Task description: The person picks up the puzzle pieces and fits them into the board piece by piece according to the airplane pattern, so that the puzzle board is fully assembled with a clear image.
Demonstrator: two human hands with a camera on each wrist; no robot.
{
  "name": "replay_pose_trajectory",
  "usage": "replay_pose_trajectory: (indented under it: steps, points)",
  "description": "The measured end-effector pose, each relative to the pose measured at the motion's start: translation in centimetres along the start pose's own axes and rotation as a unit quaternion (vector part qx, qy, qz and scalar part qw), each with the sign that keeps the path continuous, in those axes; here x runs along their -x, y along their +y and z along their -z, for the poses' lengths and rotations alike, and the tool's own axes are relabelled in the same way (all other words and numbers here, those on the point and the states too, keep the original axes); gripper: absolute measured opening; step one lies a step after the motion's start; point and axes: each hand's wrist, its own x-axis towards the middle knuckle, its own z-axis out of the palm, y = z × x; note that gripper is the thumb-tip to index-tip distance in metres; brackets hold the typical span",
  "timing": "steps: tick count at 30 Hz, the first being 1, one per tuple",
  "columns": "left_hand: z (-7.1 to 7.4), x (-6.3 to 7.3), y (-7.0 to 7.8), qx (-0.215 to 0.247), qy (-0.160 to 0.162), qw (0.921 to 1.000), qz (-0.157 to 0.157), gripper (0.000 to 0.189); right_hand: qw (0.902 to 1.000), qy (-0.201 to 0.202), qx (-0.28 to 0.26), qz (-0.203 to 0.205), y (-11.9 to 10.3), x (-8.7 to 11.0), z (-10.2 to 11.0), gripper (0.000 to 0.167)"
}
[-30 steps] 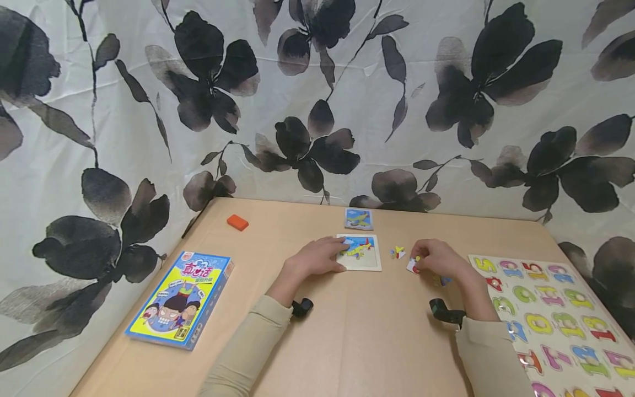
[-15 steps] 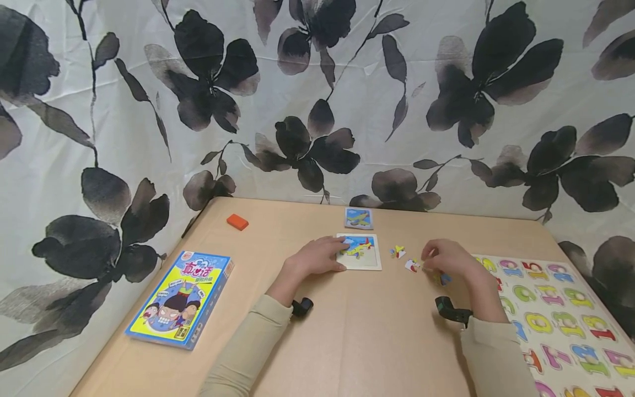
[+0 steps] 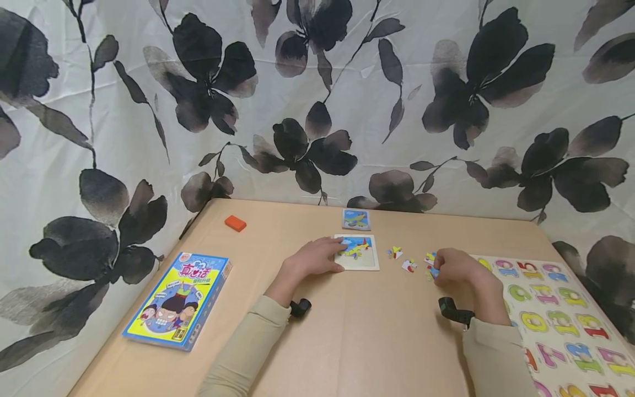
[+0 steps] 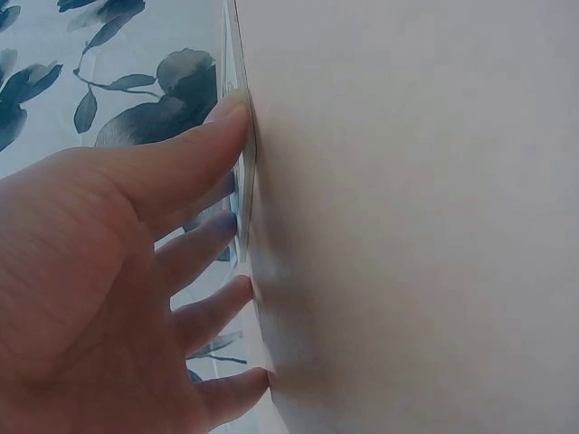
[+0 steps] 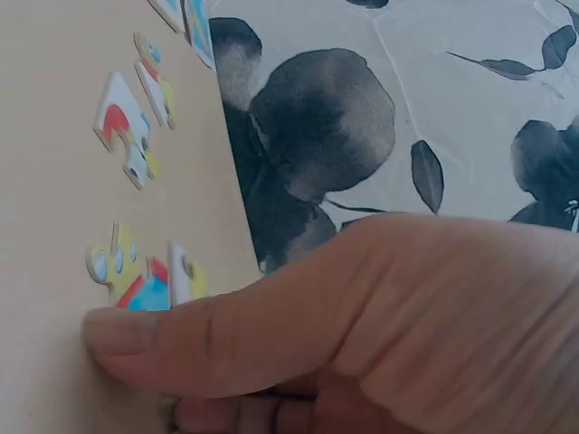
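My left hand (image 3: 316,257) rests on the left part of a small white-framed jigsaw (image 3: 369,259) with an airplane picture. Its fingers are spread, and its thumb (image 4: 194,155) touches the board's edge in the left wrist view. My right hand (image 3: 460,270) is lowered over a group of loose pieces, its fingers curled. Thumb and fingers appear to pinch a blue and red puzzle piece (image 3: 434,272); the thumb partly covers it in the right wrist view, and the fingertips' contact is hidden. Yellow piece (image 5: 118,262) lies beside it.
More loose pieces (image 3: 409,265) lie between the board and my right hand. A small airplane picture card (image 3: 356,219) is behind the board. An orange block (image 3: 235,223) and a blue-yellow box (image 3: 177,300) sit left; a number sheet (image 3: 560,309) lies right.
The right hand has let go of a white-red piece beside the others. It has shifted right and come down to the blue piece. The left hand has stayed on the board.
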Motion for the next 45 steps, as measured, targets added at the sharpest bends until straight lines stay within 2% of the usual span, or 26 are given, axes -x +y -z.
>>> replay_pose_trajectory:
  steps: [2, 7, 13, 22, 26, 29, 31, 41, 45]
  points:
    - [-0.1, 0.0, -0.1, -0.002, 0.000, 1.0000, 0.000, 0.064, 0.9997, 0.008, -0.008, 0.024, 0.1, -0.6, -0.3, 0.017]
    - [-0.4, -0.2, -0.2, -0.004, 0.001, 1.0000, -0.002, 0.064, 0.9996, 0.004, -0.024, 0.015, -0.1, -1.2, -0.7, 0.019]
    - [-0.3, -0.2, -0.2, -0.003, 0.002, 1.0000, -0.001, 0.064, 0.9993, 0.007, -0.030, 0.019, -0.4, -0.9, -0.6, 0.021]
    - [-0.2, -0.1, -0.2, -0.001, 0.003, 1.0000, 0.002, 0.064, 0.9954, 0.018, -0.064, 0.069, -0.5, -1.7, -0.8, 0.010]
    - [-0.3, -0.1, -0.3, -0.004, 0.002, 1.0000, 0.003, 0.065, 0.9947, 0.010, -0.075, 0.070, -0.8, -1.9, -1.0, 0.023]
    - [-0.3, -0.2, -0.3, -0.002, 0.002, 1.0000, 0.003, 0.065, 0.9952, 0.001, -0.064, 0.074, -1.2, -2.0, -1.1, 0.041]
    - [-0.3, -0.2, -0.3, -0.002, 0.002, 1.0000, 0.003, 0.065, 0.9955, 0.001, -0.057, 0.075, -1.5, -2.2, -1.3, 0.044]
    - [-0.3, -0.1, -0.3, 0.001, 0.001, 1.0000, 0.006, 0.065, 0.9952, 0.020, -0.060, 0.075, -1.7, -2.3, -1.5, 0.024]
    - [-0.3, -0.1, -0.3, 0.001, 0.001, 1.0000, 0.004, 0.065, 0.9930, 0.040, -0.073, 0.083, -2.1, -2.1, -1.2, 0.009]
